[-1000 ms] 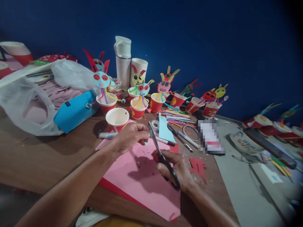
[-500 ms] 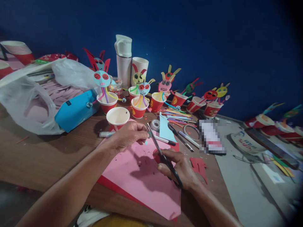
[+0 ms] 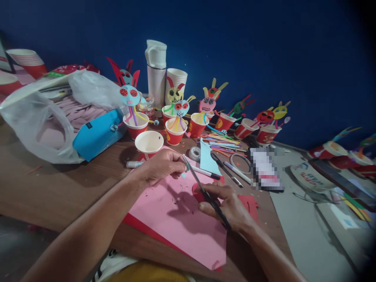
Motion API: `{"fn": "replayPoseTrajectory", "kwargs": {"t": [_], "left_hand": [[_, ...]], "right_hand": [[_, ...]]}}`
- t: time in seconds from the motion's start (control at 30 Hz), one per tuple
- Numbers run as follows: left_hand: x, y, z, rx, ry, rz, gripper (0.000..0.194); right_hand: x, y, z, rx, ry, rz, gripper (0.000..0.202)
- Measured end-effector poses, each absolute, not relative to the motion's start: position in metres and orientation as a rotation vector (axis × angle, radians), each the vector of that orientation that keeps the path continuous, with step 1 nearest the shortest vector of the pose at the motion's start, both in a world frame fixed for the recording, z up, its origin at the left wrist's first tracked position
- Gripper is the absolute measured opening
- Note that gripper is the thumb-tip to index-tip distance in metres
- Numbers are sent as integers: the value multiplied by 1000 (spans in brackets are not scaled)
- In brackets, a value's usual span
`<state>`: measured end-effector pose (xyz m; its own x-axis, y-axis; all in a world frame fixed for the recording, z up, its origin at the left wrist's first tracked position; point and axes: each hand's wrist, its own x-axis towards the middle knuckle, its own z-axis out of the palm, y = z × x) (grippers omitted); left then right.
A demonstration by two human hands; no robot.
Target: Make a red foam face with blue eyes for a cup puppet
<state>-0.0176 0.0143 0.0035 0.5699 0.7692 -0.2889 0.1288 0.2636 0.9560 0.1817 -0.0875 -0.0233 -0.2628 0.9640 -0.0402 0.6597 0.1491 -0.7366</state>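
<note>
My left hand (image 3: 166,166) pinches a tiny blue-green piece of paper (image 3: 187,167) between thumb and fingertips. My right hand (image 3: 221,201) grips a pair of black-handled scissors (image 3: 205,192), and the blade tips reach right up to that scrap. Both hands are above a pink paper sheet (image 3: 188,227), which lies over red paper and carries small dark specks. Near the right fingers is a round red paper piece (image 3: 197,192). Part of the scissor handles is hidden by the right hand. A white paper cup (image 3: 149,144) stands just behind my left hand.
Several red cups with paper-faced figures (image 3: 175,131) line the back. Colored sticks (image 3: 225,143), a tape roll (image 3: 194,153), pale blue paper (image 3: 208,156), pens (image 3: 230,172) and a phone (image 3: 267,170) lie to the right. A plastic bag (image 3: 32,129) sits left; a white bottle (image 3: 156,78) rises behind.
The scissors have turned slightly, with their handles closer together. Both hands stay in nearly the same place over the pink sheet, and the camera view has shifted a little.
</note>
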Motion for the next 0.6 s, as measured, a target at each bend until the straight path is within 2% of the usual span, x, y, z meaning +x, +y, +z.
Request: {"fn": "replayPoseTrajectory", "kwargs": {"t": [0.13,0.37,0.6], "left_hand": [[-19,16,1,1248,877,491,5],[-19,17,-1,1220,849,456,5],[-19,18,-6,1234,831,425,7]], "right_hand": [[187,-87,-23,-1544,-2005,908,35],[194,-84,-14,-1488,-2144,801,25],[200,-82,-13,-1467,-2178,825,30]]}}
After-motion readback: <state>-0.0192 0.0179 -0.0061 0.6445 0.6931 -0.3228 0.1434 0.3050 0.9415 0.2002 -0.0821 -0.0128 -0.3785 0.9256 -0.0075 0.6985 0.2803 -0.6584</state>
